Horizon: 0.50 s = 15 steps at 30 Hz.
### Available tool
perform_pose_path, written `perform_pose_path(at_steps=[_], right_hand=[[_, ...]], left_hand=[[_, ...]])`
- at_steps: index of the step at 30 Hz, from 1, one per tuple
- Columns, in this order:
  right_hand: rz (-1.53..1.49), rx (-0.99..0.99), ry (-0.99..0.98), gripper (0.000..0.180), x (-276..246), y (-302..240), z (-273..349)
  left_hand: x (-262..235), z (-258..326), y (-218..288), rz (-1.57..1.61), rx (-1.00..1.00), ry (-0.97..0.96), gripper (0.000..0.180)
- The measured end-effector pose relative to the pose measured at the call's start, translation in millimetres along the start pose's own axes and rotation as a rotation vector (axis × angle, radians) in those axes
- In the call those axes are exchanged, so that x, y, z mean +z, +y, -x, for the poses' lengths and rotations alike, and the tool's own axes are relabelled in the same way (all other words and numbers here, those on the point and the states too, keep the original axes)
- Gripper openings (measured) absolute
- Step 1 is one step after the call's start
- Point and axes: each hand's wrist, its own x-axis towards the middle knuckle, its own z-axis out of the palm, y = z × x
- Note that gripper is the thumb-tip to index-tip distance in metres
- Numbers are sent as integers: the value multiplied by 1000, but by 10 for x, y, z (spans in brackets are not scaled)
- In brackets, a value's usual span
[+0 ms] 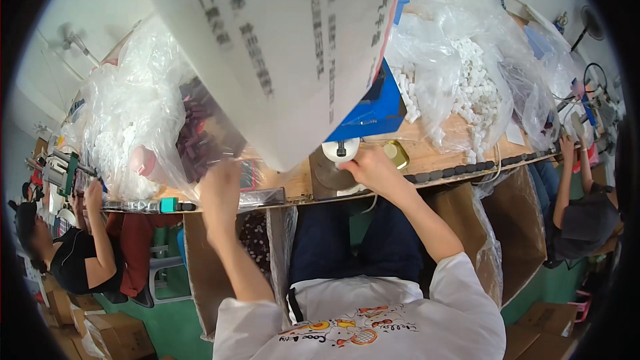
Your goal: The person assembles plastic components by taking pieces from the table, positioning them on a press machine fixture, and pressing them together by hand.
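1. Our right hand (370,168), fingers bent, meets the white round piece (329,152) near the middle of the wooden table's (420,147) near edge; we cannot tell whether it grips.
2. Our left hand (221,179), half-curled beside the maroon pieces (195,139), is blurred; we cannot tell what it holds.

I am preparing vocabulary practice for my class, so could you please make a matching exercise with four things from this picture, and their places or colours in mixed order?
1. left hand
2. right hand
3. small open container
4. box-like housing

a. at the white round part
b. near the heap of maroon pieces
c. blue
d. gold-coloured

Pairs: 1-b; 2-a; 3-d; 4-c
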Motion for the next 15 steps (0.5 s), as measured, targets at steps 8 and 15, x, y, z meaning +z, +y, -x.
perform_pose_path(at_steps=[8, 15], right_hand=[[154, -188, -21, 24, 281, -74, -85], [249, 458, 748, 12, -1036, 1281, 606]], left_hand=[[1793, -1369, -935, -37, 611, 88, 17], [1289, -601, -397, 738, 96, -208, 23]])
